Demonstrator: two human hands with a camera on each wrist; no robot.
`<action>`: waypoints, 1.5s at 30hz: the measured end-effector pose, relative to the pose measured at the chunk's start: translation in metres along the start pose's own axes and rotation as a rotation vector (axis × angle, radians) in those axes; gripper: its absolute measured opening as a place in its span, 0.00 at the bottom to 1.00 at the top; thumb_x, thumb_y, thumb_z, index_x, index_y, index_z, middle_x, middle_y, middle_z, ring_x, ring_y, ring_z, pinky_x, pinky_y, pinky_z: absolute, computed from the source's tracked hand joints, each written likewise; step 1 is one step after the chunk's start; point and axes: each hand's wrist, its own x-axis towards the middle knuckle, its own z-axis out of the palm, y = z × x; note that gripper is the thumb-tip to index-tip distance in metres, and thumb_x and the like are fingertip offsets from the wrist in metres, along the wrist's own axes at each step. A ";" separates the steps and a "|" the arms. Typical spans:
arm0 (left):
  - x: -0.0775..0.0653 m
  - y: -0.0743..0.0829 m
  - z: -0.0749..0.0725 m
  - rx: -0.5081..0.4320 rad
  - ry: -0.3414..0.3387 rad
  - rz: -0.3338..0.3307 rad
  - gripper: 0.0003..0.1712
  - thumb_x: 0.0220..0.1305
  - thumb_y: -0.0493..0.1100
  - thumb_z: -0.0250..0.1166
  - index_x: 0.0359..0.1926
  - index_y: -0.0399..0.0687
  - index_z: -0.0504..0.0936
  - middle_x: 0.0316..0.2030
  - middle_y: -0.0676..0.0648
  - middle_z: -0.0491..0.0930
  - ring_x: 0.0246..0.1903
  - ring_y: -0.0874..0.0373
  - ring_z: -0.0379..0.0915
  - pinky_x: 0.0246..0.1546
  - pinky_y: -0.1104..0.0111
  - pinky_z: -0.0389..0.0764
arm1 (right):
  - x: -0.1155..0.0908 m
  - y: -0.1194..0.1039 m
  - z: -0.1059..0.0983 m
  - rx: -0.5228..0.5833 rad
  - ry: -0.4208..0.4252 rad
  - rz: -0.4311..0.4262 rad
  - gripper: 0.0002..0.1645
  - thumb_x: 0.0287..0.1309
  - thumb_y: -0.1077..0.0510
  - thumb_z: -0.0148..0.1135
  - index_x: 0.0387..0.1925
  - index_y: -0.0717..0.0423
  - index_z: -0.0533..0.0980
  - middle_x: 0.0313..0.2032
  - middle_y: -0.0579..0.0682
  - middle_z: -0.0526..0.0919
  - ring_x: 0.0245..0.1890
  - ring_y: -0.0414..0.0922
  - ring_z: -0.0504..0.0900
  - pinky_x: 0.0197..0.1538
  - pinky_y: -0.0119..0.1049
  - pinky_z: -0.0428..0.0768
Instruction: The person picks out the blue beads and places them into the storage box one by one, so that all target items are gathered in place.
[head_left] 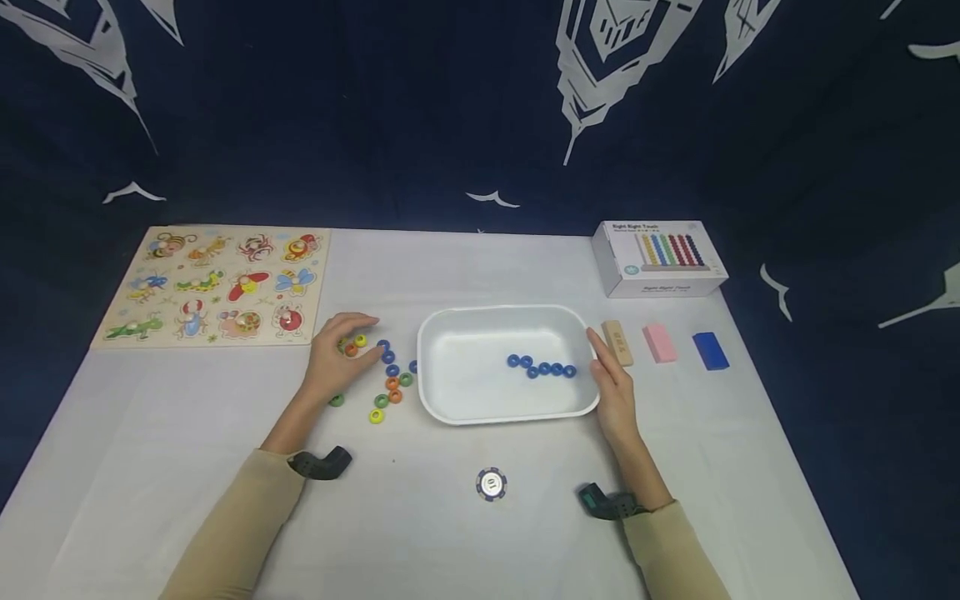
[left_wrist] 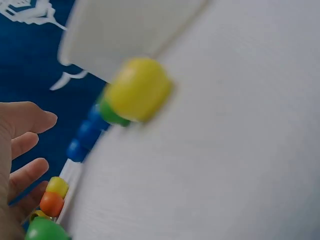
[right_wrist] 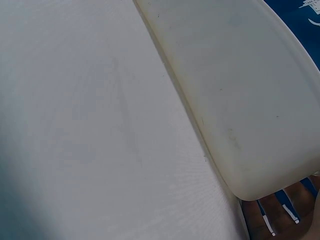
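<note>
My left hand [head_left: 335,354] hovers over loose beads left of the tray, thumb and fingers spread apart with nothing between them. Near its thumb tip lie several blue beads [head_left: 387,357]; a yellow bead [head_left: 361,341] is under the fingers. Orange beads [head_left: 395,397], green beads [head_left: 382,401] and another yellow bead [head_left: 377,416] are scattered closer to me. The white tray [head_left: 465,412] holds several blue beads [head_left: 544,368] in a short row. At its right end my right hand [head_left: 617,400] rests against the rim, fingers fairly straight along the outer wall, as the right wrist view also shows.
An insect picture board [head_left: 210,287] lies at the back left, a white abacus box [head_left: 660,260] at the back right. Right of the tray are a wooden block [head_left: 617,342], a pink block [head_left: 659,342] and a blue block [head_left: 710,351]. A round chip [head_left: 491,484] lies in front.
</note>
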 end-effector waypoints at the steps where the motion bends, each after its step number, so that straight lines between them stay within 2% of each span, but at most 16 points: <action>1: 0.000 -0.003 0.001 0.008 -0.005 0.001 0.23 0.43 0.42 0.71 0.45 0.49 0.78 0.46 0.50 0.74 0.51 0.55 0.65 0.54 0.58 0.63 | 0.000 0.000 0.000 -0.002 0.001 0.001 0.24 0.64 0.61 0.37 0.62 0.57 0.60 0.64 0.50 0.59 0.66 0.43 0.52 0.65 0.30 0.52; 4: 0.000 -0.006 0.003 0.030 -0.010 0.002 0.23 0.43 0.44 0.70 0.45 0.50 0.79 0.47 0.50 0.75 0.51 0.54 0.65 0.54 0.58 0.63 | 0.001 0.000 0.001 -0.003 0.000 -0.003 0.24 0.64 0.61 0.37 0.62 0.58 0.60 0.64 0.51 0.58 0.66 0.44 0.52 0.66 0.34 0.51; 8: 0.000 -0.007 0.004 0.067 -0.016 0.005 0.23 0.42 0.41 0.70 0.44 0.51 0.79 0.46 0.49 0.75 0.50 0.52 0.66 0.53 0.56 0.62 | 0.001 0.001 0.001 -0.005 0.002 0.003 0.24 0.65 0.61 0.37 0.62 0.56 0.60 0.64 0.50 0.59 0.66 0.42 0.52 0.66 0.35 0.51; 15: 0.000 -0.013 0.011 0.275 -0.051 0.054 0.20 0.43 0.41 0.68 0.42 0.52 0.80 0.45 0.49 0.75 0.47 0.52 0.64 0.46 0.56 0.57 | 0.001 0.002 0.000 -0.018 0.003 0.008 0.24 0.64 0.62 0.36 0.62 0.54 0.60 0.65 0.49 0.59 0.66 0.42 0.52 0.66 0.37 0.50; 20: 0.000 -0.006 0.009 0.337 -0.067 0.063 0.15 0.45 0.44 0.68 0.39 0.51 0.82 0.45 0.49 0.75 0.48 0.51 0.63 0.45 0.56 0.58 | 0.000 0.001 0.001 -0.001 -0.001 0.015 0.24 0.64 0.62 0.36 0.62 0.55 0.60 0.65 0.49 0.58 0.66 0.42 0.52 0.66 0.36 0.50; 22: 0.001 0.003 0.005 0.354 -0.073 0.054 0.14 0.45 0.44 0.68 0.38 0.50 0.82 0.45 0.48 0.75 0.48 0.51 0.62 0.44 0.57 0.58 | 0.000 0.000 0.002 -0.003 -0.010 0.017 0.24 0.65 0.62 0.36 0.62 0.56 0.60 0.65 0.50 0.58 0.66 0.42 0.52 0.66 0.36 0.50; 24: 0.005 0.018 0.002 0.370 -0.070 0.045 0.14 0.46 0.45 0.67 0.38 0.51 0.82 0.43 0.49 0.75 0.47 0.52 0.62 0.44 0.58 0.59 | 0.000 0.000 0.002 -0.007 -0.015 0.019 0.24 0.65 0.62 0.36 0.62 0.56 0.59 0.65 0.50 0.58 0.66 0.42 0.52 0.66 0.36 0.51; 26: 0.011 0.042 0.001 0.353 -0.065 0.038 0.14 0.47 0.45 0.67 0.39 0.51 0.81 0.39 0.49 0.77 0.43 0.54 0.65 0.42 0.61 0.63 | 0.000 0.000 0.002 -0.004 -0.010 0.018 0.24 0.65 0.62 0.36 0.62 0.56 0.60 0.65 0.50 0.58 0.66 0.42 0.52 0.66 0.36 0.51; 28: 0.018 0.068 0.005 0.277 -0.081 0.037 0.14 0.48 0.44 0.66 0.40 0.50 0.81 0.34 0.51 0.78 0.38 0.57 0.68 0.39 0.64 0.68 | 0.000 0.000 0.001 0.000 -0.005 0.011 0.24 0.65 0.62 0.36 0.62 0.56 0.60 0.64 0.50 0.59 0.66 0.42 0.52 0.66 0.36 0.50; 31: 0.027 0.103 0.023 0.109 -0.166 0.050 0.14 0.48 0.41 0.66 0.39 0.49 0.80 0.27 0.51 0.79 0.29 0.59 0.72 0.32 0.67 0.74 | 0.000 0.001 0.000 0.008 0.001 0.010 0.24 0.65 0.62 0.36 0.62 0.57 0.60 0.65 0.51 0.58 0.66 0.42 0.52 0.66 0.35 0.50; 34: 0.030 0.121 0.055 0.024 -0.296 0.036 0.12 0.47 0.41 0.67 0.37 0.49 0.80 0.23 0.53 0.78 0.25 0.62 0.72 0.28 0.71 0.74 | 0.000 0.001 -0.001 0.004 -0.002 0.016 0.24 0.64 0.62 0.36 0.62 0.57 0.59 0.65 0.51 0.58 0.66 0.43 0.52 0.66 0.36 0.50; 36: 0.029 0.124 0.079 0.074 -0.377 0.015 0.12 0.46 0.42 0.67 0.36 0.50 0.81 0.21 0.55 0.76 0.23 0.64 0.71 0.25 0.73 0.73 | 0.000 0.001 -0.001 -0.001 -0.007 0.028 0.24 0.65 0.62 0.36 0.62 0.55 0.59 0.65 0.51 0.57 0.66 0.42 0.52 0.66 0.37 0.50; 40: 0.024 0.120 0.117 0.232 -0.518 -0.073 0.11 0.45 0.45 0.67 0.34 0.53 0.81 0.18 0.58 0.76 0.20 0.65 0.70 0.22 0.73 0.70 | -0.001 -0.001 -0.001 -0.022 -0.014 0.040 0.24 0.65 0.61 0.36 0.63 0.52 0.59 0.65 0.48 0.57 0.66 0.41 0.51 0.66 0.38 0.50; 43: 0.023 0.119 0.135 0.332 -0.561 -0.102 0.10 0.45 0.46 0.67 0.32 0.54 0.81 0.21 0.57 0.78 0.21 0.63 0.71 0.22 0.72 0.69 | -0.001 -0.004 -0.001 -0.031 -0.007 0.029 0.24 0.65 0.61 0.36 0.63 0.53 0.60 0.65 0.48 0.58 0.66 0.41 0.52 0.66 0.39 0.50; 45: 0.022 0.119 0.143 0.381 -0.557 -0.085 0.10 0.44 0.45 0.67 0.32 0.55 0.82 0.25 0.56 0.80 0.24 0.62 0.72 0.22 0.72 0.69 | -0.002 -0.003 0.000 -0.036 -0.005 0.019 0.24 0.65 0.61 0.36 0.62 0.54 0.60 0.65 0.50 0.58 0.66 0.43 0.52 0.66 0.39 0.50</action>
